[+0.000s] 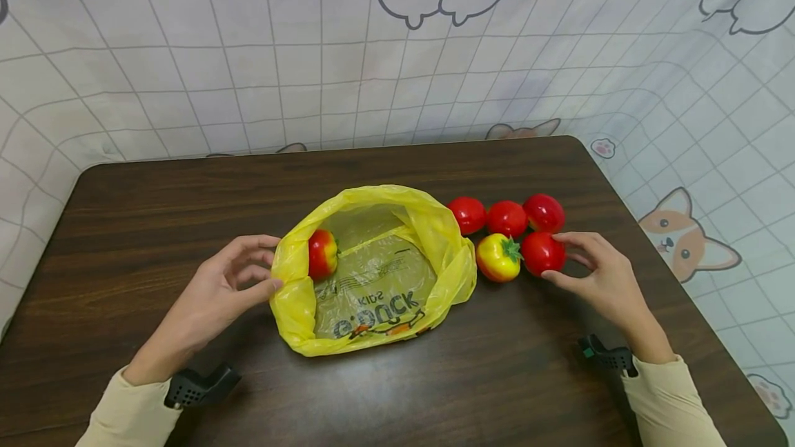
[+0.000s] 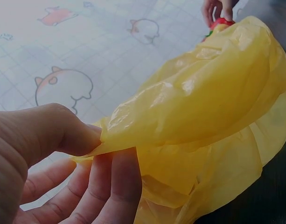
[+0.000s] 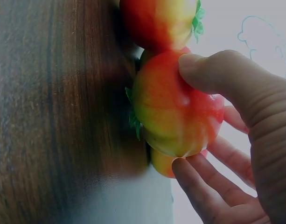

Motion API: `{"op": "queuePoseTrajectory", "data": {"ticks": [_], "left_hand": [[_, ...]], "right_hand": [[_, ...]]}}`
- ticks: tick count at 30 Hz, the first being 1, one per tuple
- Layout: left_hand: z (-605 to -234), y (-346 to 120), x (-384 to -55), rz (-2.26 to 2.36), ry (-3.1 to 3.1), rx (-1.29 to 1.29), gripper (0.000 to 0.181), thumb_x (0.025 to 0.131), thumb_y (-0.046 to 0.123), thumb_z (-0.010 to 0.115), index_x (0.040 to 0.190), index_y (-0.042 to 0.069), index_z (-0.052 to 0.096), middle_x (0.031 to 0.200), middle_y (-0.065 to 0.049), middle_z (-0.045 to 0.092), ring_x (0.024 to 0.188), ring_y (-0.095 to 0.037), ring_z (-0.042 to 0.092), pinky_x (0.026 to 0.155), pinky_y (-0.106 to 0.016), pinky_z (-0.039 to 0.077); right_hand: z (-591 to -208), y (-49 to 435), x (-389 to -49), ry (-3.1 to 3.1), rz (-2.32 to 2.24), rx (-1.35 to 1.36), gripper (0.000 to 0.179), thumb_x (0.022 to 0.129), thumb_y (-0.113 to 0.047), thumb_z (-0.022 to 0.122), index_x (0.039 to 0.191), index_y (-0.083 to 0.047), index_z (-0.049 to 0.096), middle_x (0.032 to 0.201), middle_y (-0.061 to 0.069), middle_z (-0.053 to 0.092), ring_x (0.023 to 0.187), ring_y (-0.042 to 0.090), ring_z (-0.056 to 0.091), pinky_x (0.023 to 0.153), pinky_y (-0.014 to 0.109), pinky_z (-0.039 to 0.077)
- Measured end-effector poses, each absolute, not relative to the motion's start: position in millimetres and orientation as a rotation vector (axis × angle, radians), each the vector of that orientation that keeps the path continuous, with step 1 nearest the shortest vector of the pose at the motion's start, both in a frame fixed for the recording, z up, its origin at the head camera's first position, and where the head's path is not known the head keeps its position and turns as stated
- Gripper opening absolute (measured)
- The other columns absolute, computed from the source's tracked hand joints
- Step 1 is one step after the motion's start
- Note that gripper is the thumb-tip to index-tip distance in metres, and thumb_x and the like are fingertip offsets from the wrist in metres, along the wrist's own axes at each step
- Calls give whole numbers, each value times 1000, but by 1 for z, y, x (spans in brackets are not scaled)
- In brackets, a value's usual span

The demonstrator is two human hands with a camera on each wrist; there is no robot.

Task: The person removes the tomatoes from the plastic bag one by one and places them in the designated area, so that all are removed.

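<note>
A yellow plastic bag [image 1: 456, 271] lies with its mouth wide open in the middle of the table, printed with dark lettering. Its left rim is pinched between thumb and fingers of my left hand [image 1: 217, 292]; the left wrist view shows the thumb pressing the yellow film [image 2: 194, 107]. Inside, at the left, sits a red-and-yellow toy tomato [image 1: 321, 254]. To the right of the bag, my right hand [image 1: 599, 285] grips a toy tomato [image 1: 542, 254], thumb on one side and fingers on the other. In the right wrist view this tomato [image 3: 177, 107] has a yellowish underside and green leaves.
Behind the held tomato are three red toy tomatoes [image 1: 506, 219] close together. A yellow-and-red one [image 1: 497, 258] with green leaves stands between it and the bag. The dark wooden table [image 1: 155, 219] is bordered by a white gridded curtain [image 1: 298, 81] at the back and right.
</note>
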State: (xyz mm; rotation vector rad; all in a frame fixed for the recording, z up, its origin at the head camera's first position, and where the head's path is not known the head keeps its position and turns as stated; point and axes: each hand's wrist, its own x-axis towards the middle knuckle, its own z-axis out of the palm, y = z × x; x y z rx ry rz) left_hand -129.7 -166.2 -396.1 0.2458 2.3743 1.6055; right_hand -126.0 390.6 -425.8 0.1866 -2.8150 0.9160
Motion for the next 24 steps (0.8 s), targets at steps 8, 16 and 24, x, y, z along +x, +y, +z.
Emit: {"op": "queuePoseTrajectory", "data": {"ticks": [8, 16, 24], "left_hand": [[-398, -166, -130, 1614, 2385, 267, 58, 95, 17, 76, 145, 13, 48, 123, -9, 60, 98, -6, 71, 79, -22, 60], [-398, -165, -130, 1631, 2376, 271, 57, 95, 16, 76, 145, 12, 48, 122, -9, 60, 98, -6, 71, 79, -23, 60], [-398, -166, -131, 1604, 2383, 251, 59, 94, 17, 76, 145, 12, 48, 125, -13, 59, 99, -4, 71, 81, -21, 60]], "right_hand": [[-430, 391, -128, -2815, 931, 205, 59, 77, -18, 92, 129, -8, 66, 123, 13, 65, 103, -26, 51, 89, -4, 40], [-430, 390, -129, -2832, 929, 212, 58, 79, -20, 91, 130, -8, 65, 125, 13, 65, 104, -27, 49, 89, -4, 40], [-423, 390, -127, -2847, 934, 188, 59, 79, -24, 91, 131, -12, 65, 127, 12, 65, 101, -22, 55, 88, -4, 42]]}}
